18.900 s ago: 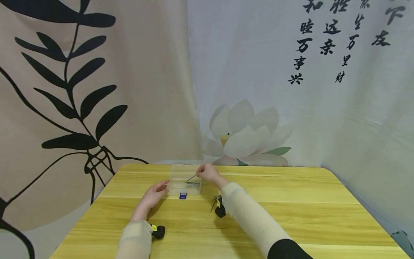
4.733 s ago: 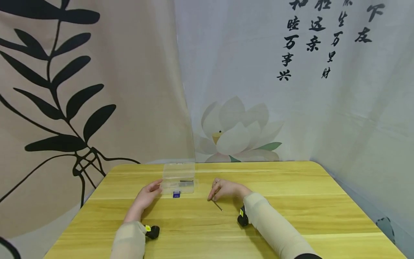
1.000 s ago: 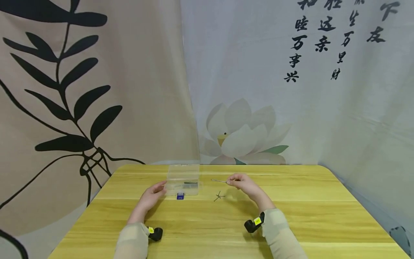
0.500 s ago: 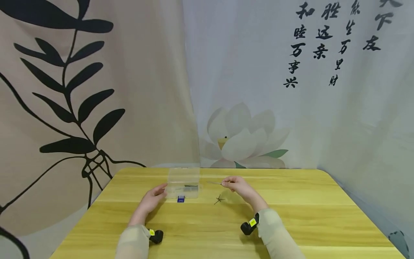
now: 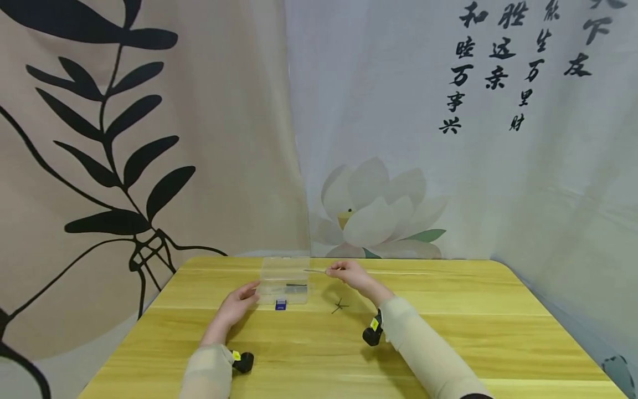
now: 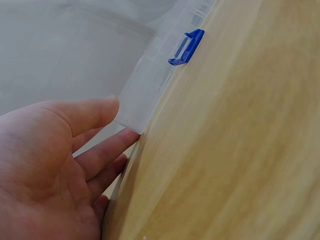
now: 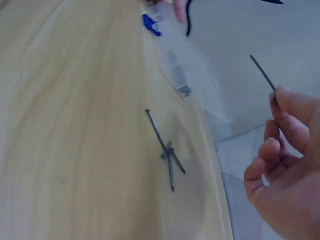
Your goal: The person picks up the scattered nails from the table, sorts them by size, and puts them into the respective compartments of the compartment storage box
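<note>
In the head view my right hand (image 5: 351,275) pinches a thin nail (image 5: 315,271) between thumb and fingertips, its free end pointing left over the right edge of a clear plastic box (image 5: 269,296). The right wrist view shows this nail (image 7: 262,73) clear of the table, the other fingers loosely curled. My left hand (image 5: 238,303) rests against the box's left side; in the left wrist view its thumb and straight fingers (image 6: 107,152) touch the box corner. The box stands with its lid (image 5: 285,267) raised and has a blue latch (image 5: 281,305) in front. Dark nails (image 5: 296,285) lie in its right part.
Several loose nails (image 7: 162,145) lie crossed on the wooden table (image 5: 448,321), right of the box and in front of my right hand. The table's far edge runs close behind the box, before a printed curtain (image 5: 239,138).
Over the last second my right hand has moved left with the nail, up to the box. Earlier it was low over the table at the loose nails. My left hand has stayed at the box.
</note>
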{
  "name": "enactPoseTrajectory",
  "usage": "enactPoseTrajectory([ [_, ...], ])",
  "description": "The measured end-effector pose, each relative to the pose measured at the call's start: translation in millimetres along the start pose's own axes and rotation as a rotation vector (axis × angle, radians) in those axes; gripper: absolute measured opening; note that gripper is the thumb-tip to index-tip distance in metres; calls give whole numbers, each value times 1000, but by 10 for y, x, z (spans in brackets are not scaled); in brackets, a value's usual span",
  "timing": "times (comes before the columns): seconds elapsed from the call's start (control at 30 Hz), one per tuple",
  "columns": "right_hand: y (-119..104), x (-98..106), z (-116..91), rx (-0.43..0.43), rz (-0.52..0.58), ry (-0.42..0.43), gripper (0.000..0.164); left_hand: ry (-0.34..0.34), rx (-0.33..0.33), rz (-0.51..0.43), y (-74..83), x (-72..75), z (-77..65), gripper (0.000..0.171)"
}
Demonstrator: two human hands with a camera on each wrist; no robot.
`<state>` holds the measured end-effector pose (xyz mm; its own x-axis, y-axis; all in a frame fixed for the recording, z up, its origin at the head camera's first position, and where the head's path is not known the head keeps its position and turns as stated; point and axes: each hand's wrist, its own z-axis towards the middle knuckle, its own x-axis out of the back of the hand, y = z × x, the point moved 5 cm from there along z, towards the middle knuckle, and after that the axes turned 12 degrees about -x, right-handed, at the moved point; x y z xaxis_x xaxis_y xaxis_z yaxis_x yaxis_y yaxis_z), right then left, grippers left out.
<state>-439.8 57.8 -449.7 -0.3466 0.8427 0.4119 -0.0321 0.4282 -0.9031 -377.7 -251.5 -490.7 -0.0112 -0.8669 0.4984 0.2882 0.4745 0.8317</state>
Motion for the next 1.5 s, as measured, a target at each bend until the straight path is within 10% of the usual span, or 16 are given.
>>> enactPoseTrajectory([
  [1.07, -334, -765, 564, 113, -489, 142, 9, 42, -11, -2, -16, 0, 22, 44],
  [1.5, -379, -890, 535, 114, -516, 210, 6, 32, 4, -5, -20, 11, 12, 45],
])
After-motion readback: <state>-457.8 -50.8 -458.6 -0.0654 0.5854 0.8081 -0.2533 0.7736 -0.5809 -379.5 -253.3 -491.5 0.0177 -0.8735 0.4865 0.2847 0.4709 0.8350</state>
